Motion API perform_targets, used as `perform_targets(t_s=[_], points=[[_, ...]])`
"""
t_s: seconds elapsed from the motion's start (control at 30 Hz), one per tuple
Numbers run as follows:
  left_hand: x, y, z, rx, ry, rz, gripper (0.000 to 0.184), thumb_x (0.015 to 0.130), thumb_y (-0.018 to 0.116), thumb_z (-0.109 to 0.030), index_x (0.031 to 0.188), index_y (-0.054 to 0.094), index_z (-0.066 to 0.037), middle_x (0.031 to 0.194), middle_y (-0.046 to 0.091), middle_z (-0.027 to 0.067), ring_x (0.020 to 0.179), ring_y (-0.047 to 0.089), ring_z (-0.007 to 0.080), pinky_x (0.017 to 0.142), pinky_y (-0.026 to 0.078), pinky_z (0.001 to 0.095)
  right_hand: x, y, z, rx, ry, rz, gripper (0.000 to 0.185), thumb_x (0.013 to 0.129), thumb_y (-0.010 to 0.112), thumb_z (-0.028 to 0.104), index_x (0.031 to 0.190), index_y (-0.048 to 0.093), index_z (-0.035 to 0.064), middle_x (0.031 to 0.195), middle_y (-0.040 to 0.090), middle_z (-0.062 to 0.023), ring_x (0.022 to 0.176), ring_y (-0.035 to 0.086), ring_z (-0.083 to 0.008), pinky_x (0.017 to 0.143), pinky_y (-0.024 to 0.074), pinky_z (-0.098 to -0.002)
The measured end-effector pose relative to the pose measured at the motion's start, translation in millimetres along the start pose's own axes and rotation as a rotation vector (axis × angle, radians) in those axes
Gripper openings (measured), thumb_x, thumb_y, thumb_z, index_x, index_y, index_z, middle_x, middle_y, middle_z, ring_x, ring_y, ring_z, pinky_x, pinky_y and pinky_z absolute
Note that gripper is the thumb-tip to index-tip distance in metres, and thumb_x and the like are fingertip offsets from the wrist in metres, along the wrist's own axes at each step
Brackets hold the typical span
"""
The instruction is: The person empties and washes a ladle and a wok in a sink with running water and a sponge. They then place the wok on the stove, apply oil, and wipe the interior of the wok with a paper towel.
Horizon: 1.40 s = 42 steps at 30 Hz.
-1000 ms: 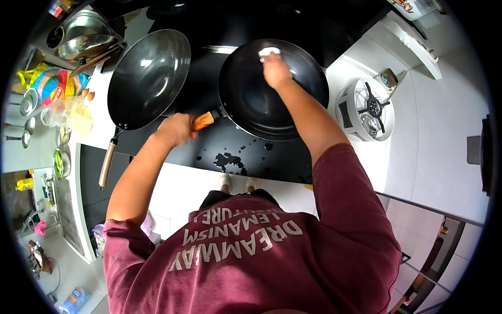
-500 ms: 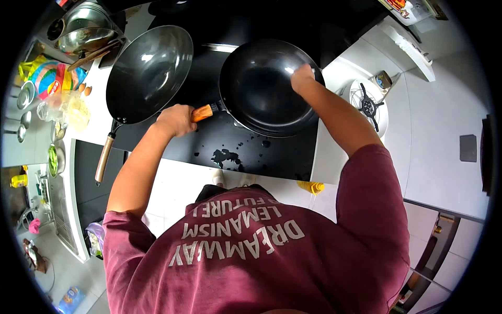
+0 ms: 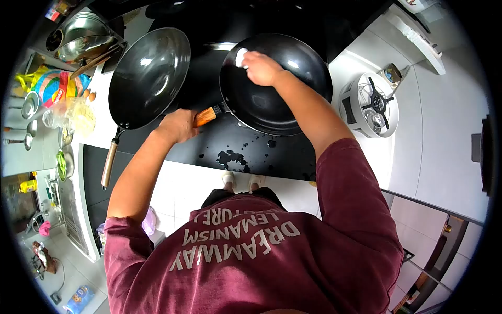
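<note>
A dark wok (image 3: 293,99) with a wooden handle (image 3: 205,116) sits over the black stovetop (image 3: 183,149). My left hand (image 3: 179,125) is wrapped round that handle. Inside the wok, near its upper left wall, is my right hand (image 3: 261,68), its fingers closed on a small wad of white paper or cloth (image 3: 241,57) pressed to the surface. To the left, a second wok (image 3: 149,78) stands tilted, its light-coloured handle (image 3: 109,163) pointing toward me.
Water puddles (image 3: 230,158) lie on the stovetop's front part. On the right counter is a round white device with a black pan support (image 3: 377,103). Eggs (image 3: 89,94), plastic bags (image 3: 81,116) and metal bowls (image 3: 86,39) crowd the left counter. A bowl of green vegetable (image 3: 62,165) stands nearer.
My right hand has swept from the wok's right wall across to its upper left wall, and the white wad now shows. My left hand keeps its hold on the handle.
</note>
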<state>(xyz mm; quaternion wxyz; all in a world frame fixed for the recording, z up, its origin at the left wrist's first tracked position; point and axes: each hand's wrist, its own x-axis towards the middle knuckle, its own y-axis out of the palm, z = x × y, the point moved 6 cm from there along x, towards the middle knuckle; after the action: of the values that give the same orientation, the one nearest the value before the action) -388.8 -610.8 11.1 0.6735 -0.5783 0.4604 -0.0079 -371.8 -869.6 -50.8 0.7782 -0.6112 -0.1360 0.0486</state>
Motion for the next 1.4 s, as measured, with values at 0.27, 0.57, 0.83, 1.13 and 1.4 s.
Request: perform_targets(t_s=[0.27,0.57,0.83,1.13,1.4], points=[[-2,-1,2,0.016,0.010,-0.080,0.034,0.077,0.067,-0.025,0.104,0.064,-0.005,0.096,0.067,0.0179,0.093,0.064,0.0338,0.083,0.051,0.0410,-11,-40,-50,-0.970,-0.030,-0.014,0.021,0.084,0.051,0.018,0.089,0.070,0.0093,0.089,0.066,-0.0049,0.092,0.059,-0.0223,0.079,0.0408,-0.0350],[-3,-2,0,0.043,-0.001,-0.029,0.034,0.078,0.068,-0.028,0.106,0.065,-0.008,0.098,0.068,0.0153,0.095,0.065,0.0316,0.084,0.051,0.0396,-130,-18,-78,-0.825,0.421,0.920,0.014,0.079,0.063,0.016,0.083,0.075,0.0124,0.088,0.071,-0.0078,0.077,0.066,-0.0262,0.065,0.0395,-0.0476],[3,2,1,0.057,0.002,-0.062,0.035,0.077,0.069,-0.027,0.106,0.066,-0.007,0.097,0.068,0.0150,0.094,0.065,0.0314,0.084,0.051,0.0390,-134,22,51,0.686,0.324,0.940,0.022,0.078,0.070,0.012,0.098,0.063,0.0091,0.090,0.066,-0.0032,0.083,0.060,-0.0155,0.076,0.0479,-0.0318],[0,-1,-2,-0.006,0.009,-0.071,0.034,0.076,0.067,-0.023,0.102,0.065,-0.002,0.094,0.067,0.0209,0.091,0.064,0.0361,0.081,0.050,0.0421,-28,25,73,1.314,0.567,-0.082,0.021,0.082,0.069,0.010,0.097,0.061,-0.0015,0.086,0.069,-0.0106,0.078,0.066,-0.0160,0.072,0.0517,-0.0281],[3,2,2,0.029,-0.022,-0.040,0.037,0.077,0.068,-0.027,0.108,0.065,-0.007,0.098,0.068,0.0155,0.094,0.064,0.0324,0.083,0.051,0.0397,-134,-5,74,0.948,0.174,0.854,0.027,0.074,0.064,0.006,0.101,0.064,0.0036,0.085,0.066,-0.0054,0.079,0.061,-0.0124,0.072,0.0499,-0.0291]])
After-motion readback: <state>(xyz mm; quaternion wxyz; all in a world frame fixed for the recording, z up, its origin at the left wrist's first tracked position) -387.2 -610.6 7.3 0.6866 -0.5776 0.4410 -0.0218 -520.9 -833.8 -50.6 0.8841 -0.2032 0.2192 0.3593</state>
